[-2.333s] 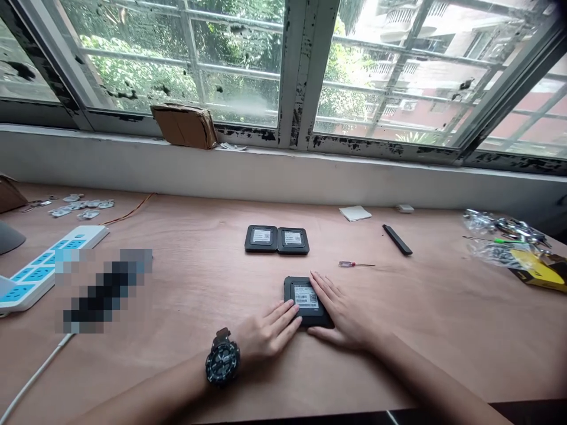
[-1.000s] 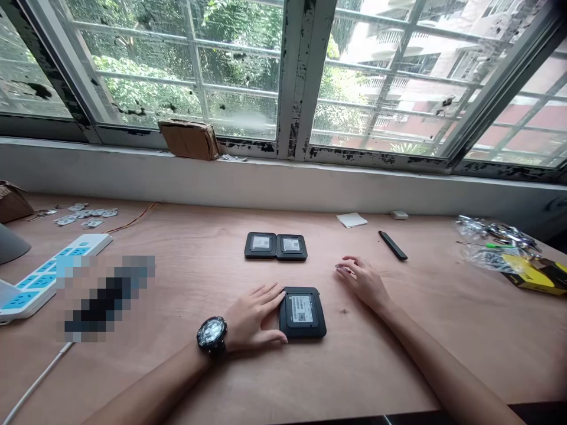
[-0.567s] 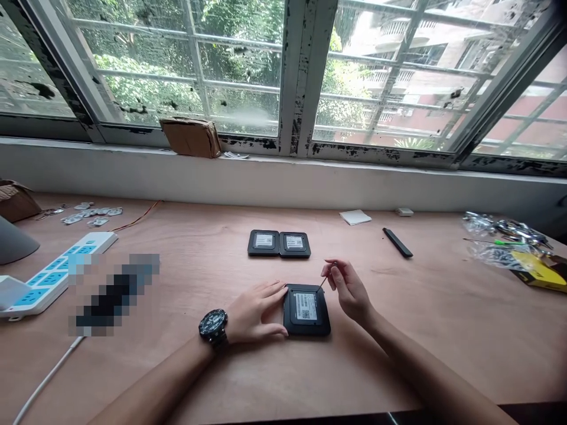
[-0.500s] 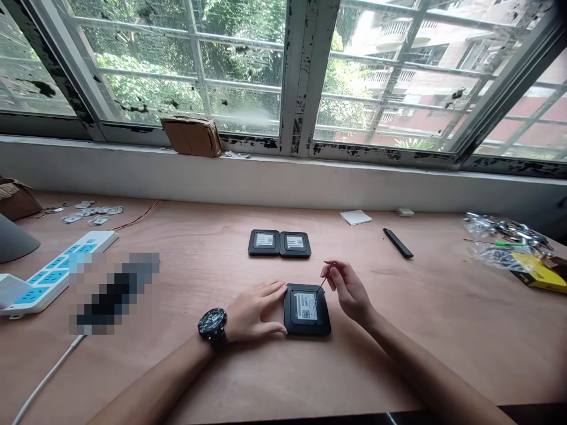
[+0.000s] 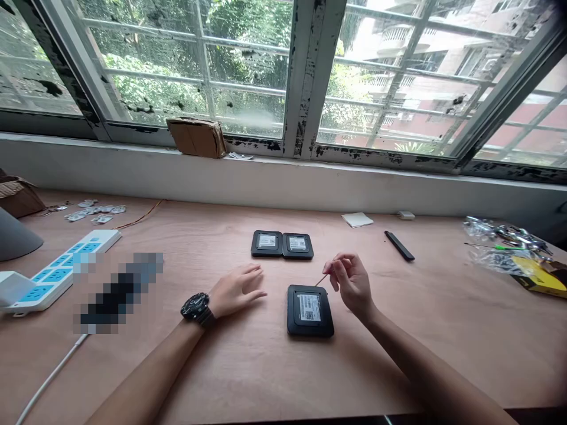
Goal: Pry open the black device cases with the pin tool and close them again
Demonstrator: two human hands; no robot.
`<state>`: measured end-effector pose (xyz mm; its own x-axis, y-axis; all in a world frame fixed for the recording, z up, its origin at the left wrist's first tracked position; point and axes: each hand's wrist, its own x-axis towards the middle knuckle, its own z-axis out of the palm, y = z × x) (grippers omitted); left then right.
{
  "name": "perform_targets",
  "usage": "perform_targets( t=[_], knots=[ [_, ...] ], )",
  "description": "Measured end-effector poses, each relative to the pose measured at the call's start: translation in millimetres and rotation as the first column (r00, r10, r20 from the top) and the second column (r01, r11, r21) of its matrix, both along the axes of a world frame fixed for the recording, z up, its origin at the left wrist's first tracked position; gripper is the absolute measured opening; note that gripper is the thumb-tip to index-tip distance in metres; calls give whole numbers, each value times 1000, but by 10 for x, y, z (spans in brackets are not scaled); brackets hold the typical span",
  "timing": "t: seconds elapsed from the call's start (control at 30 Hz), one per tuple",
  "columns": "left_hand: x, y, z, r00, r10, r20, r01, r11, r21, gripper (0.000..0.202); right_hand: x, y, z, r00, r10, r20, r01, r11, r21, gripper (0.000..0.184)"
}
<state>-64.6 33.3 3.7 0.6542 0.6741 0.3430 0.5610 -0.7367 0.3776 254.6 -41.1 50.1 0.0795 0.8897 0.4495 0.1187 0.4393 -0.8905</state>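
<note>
A black square device (image 5: 310, 310) with a white label lies flat on the wooden table (image 5: 221, 366) in front of me. My right hand (image 5: 351, 283) hovers just right of its far corner, fingers pinched on a small screwdriver (image 5: 322, 279) whose thin shaft points down-left toward the device. My left hand (image 5: 235, 289), with a black watch on the wrist, rests open on the table a short way left of the device, not touching it. Two more black devices (image 5: 282, 244) lie side by side farther back.
A white and blue power strip (image 5: 57, 271) and its cable lie at left, small packets (image 5: 95, 211) behind it. A black bar (image 5: 399, 245), a white pad (image 5: 357, 219), plastic bags with tools (image 5: 505, 236) and a yellow pack (image 5: 538, 276) sit at right. A cardboard parcel (image 5: 198, 137) is on the sill.
My right hand picked up the screwdriver from the table and brought it to the device. My left hand has let go of the device and slid away to the left.
</note>
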Motion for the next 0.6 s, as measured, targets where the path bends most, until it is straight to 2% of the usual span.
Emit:
perform_targets(
  t=[0.07,0.23,0.4,0.53,0.6],
  knots=[
    [0,5,-35,1000,-3,-23,3,1000,0,59,-134,74,-23,998,44,-43,-44,999,2,25],
    [26,-11,-75,999,-40,-17,41,998,46,52,-366,187,-171,988,156,-20,-156,987,-33,23],
    [29,-15,-74,998,-51,-41,53,996,71,47,-380,183,-246,982,187,20,-185,980,-74,23],
    [30,-11,-69,998,-53,-45,56,997,62,45,-342,138,-218,958,257,128,-245,964,-108,32],
    [25,-6,-56,997,-58,-48,61,997,53,42,-315,130,-185,952,254,169,-239,966,-102,35]
  ],
)
